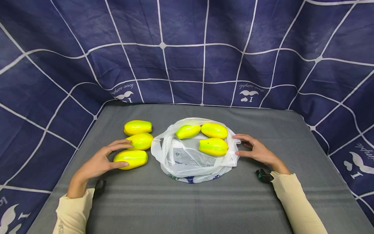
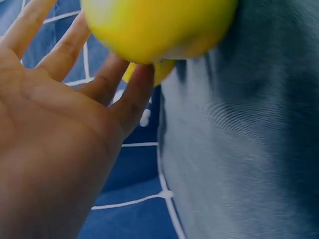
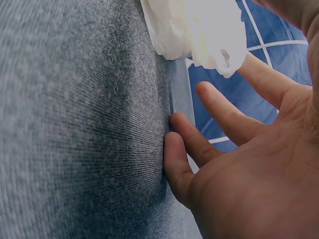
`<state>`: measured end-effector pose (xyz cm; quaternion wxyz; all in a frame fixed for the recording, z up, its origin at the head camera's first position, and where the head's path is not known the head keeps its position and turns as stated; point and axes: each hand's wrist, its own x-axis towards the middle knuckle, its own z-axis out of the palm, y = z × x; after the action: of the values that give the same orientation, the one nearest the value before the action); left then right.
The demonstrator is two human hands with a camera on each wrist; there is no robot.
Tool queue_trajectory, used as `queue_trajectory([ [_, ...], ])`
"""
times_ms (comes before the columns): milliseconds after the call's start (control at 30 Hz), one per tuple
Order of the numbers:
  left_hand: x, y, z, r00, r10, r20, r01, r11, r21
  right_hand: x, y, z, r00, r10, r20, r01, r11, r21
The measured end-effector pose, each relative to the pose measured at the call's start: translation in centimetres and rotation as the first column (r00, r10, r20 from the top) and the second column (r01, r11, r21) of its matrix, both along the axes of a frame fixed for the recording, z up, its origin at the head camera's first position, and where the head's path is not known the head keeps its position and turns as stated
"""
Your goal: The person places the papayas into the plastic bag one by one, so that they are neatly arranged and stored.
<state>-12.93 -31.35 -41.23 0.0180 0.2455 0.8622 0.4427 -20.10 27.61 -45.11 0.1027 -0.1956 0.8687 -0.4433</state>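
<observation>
Three yellow-green fruits that look like papayas lie in a column on the left: a far one (image 1: 138, 127), a middle one (image 1: 140, 141) and a near one (image 1: 131, 159). My left hand (image 1: 97, 162) spreads round the near papaya, thumb at its front side and fingers reaching over toward the middle one. The left wrist view shows those fingers extended beside a papaya (image 2: 159, 25). A white plastic bag (image 1: 172, 170) stands with its mouth wide, holding three more papayas (image 1: 214, 147). At the bag's right rim is my right hand (image 1: 261, 152), fingers loosely extended; firm contact is unclear.
Grey cloth (image 1: 187, 208) covers the table. Behind and at both sides hangs a dark blue curtain (image 1: 187, 61) with white grid lines. Dark bands (image 1: 264, 175) are worn at both wrists, below cream sleeves (image 1: 295, 198).
</observation>
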Motion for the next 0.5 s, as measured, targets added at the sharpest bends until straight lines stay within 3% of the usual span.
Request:
queue_trajectory([
  [233, 0.1, -0.5, -1.4, 0.997, -0.007, 0.074, 0.002, 0.998, 0.07, 0.0, -0.1, 0.1, 1.0, 0.008, -0.012, -0.008, 1.0, -0.009],
  [500, 0.1, -0.1, -2.1, 0.998, -0.022, 0.051, 0.02, 0.999, 0.034, 0.0, -0.2, 0.0, 1.0, 0.006, -0.009, -0.006, 1.0, 0.0],
])
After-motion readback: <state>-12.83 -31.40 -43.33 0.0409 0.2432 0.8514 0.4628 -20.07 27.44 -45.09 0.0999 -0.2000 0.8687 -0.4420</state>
